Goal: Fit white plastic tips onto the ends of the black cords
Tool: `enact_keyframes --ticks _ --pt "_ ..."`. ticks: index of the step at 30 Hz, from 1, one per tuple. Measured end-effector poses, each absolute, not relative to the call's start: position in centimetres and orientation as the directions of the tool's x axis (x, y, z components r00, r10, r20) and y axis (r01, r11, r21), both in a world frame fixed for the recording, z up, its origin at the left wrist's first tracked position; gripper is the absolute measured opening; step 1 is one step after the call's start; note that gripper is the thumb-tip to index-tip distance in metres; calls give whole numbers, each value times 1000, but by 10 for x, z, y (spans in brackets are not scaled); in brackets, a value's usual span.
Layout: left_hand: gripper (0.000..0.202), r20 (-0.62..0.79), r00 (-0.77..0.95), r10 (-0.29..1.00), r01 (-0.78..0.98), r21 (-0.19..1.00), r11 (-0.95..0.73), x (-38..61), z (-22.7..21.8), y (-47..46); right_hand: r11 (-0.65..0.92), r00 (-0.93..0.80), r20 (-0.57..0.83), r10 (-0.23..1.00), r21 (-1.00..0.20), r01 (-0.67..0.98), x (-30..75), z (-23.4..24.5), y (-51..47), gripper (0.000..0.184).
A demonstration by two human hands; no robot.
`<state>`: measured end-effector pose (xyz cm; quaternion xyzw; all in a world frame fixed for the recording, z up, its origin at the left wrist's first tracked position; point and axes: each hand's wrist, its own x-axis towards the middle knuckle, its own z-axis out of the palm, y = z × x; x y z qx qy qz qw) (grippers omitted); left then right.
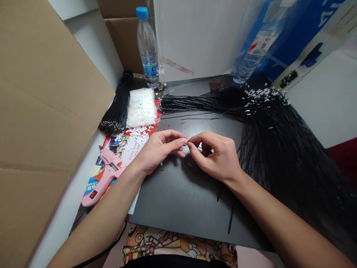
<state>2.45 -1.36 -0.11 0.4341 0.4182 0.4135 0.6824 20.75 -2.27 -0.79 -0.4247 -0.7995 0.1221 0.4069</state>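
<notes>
Over the middle of the dark table, my left hand (pixel 157 150) pinches a small white plastic piece (pixel 186 140) between thumb and fingertips. Its fingertips almost meet those of my right hand (pixel 219 154), which is closed in a pinch on a thin black cord (pixel 199 146); most of that cord is hidden by the fingers. Left of my left hand, loose white pieces (pixel 138 134) are scattered beside a clear bag (pixel 141 108) full of them. A long bundle of black cords (pixel 203 102) lies behind both hands, and many white-tipped cords (pixel 264 96) pile up at the right.
A pink glue gun (pixel 106 176) rests on printed paper at the left. Another bundle of black cords (pixel 117 108) lies behind it. A blue-capped water bottle (pixel 149 48) stands at the back, and a second bottle (pixel 256 48) leans at back right. Cardboard (pixel 41 111) walls the left side.
</notes>
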Motion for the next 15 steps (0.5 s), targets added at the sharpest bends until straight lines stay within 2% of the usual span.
enact_keyframes --ticks 7,15 --pt "25 -215 305 928 -178 944 278 25 0 -14 533 -260 471 843 -670 517 205 -6 -25 4" --pt "24 -212 311 926 -182 944 277 26 2 -16 564 -265 508 819 -633 530 205 -4 -24 10"
